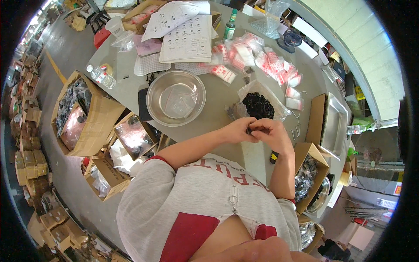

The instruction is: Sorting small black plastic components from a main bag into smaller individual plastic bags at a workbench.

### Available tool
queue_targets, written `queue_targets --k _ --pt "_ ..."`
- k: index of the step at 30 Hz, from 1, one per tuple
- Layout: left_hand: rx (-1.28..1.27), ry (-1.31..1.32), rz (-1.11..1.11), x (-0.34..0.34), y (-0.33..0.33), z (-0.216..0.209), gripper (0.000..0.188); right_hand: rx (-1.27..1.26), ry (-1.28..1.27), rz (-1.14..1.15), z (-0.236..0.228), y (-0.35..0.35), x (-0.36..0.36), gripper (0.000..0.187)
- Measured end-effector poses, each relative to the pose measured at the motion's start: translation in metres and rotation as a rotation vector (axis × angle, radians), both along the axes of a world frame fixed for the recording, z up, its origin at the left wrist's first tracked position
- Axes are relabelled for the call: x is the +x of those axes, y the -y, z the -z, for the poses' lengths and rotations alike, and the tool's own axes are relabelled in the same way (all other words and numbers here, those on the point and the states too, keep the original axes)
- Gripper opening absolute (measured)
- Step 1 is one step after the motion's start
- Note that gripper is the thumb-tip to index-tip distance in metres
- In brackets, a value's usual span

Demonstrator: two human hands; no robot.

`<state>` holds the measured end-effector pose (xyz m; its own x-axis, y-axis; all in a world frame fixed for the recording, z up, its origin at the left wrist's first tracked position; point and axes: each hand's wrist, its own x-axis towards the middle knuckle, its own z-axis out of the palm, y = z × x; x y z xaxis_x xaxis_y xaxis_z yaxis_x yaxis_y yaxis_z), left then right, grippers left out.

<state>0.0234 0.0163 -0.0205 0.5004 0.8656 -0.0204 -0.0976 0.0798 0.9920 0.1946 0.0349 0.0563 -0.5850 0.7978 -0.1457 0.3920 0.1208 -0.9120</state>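
Observation:
My left hand (239, 130) and my right hand (272, 132) meet at the near side of the table, fingers closed together. Between their fingertips is a small black piece (249, 130), mostly hidden, so its kind is unclear. Just beyond the hands lies an opened clear plastic bag (283, 110) with a heap of small black parts (258, 104) in it. To the left of the bag stands a round steel bowl (153, 101); clear plastic bags (181, 104) lie on its bottom.
Red-and-white printed packets (273, 65) spread beyond the bag, near a green bottle (230, 26). Printed sheets (187, 41) cover the far left. A water bottle (101, 76) lies at the left edge. Cardboard boxes (98, 126) flank the table; a steel tray (335, 126) stands right.

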Motion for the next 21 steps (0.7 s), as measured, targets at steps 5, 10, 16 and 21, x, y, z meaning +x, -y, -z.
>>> queue_targets --k 5,10,16,21 --pt "-0.118 0.031 0.192 -0.011 0.003 -0.005 0.024 0.214 0.163 0.236 0.029 -0.031 0.006 0.023" --pt "-0.560 0.694 0.239 -0.022 0.009 -0.001 0.026 0.594 0.530 0.079 0.062 -0.035 0.008 0.019" --pt "-0.721 0.865 0.287 -0.027 0.005 0.002 0.030 0.511 0.536 0.131 0.068 -0.040 0.009 0.008" --pt "-0.455 0.593 0.318 -0.026 0.008 -0.003 0.033 0.523 0.372 0.296 0.036 -0.023 0.006 0.010"
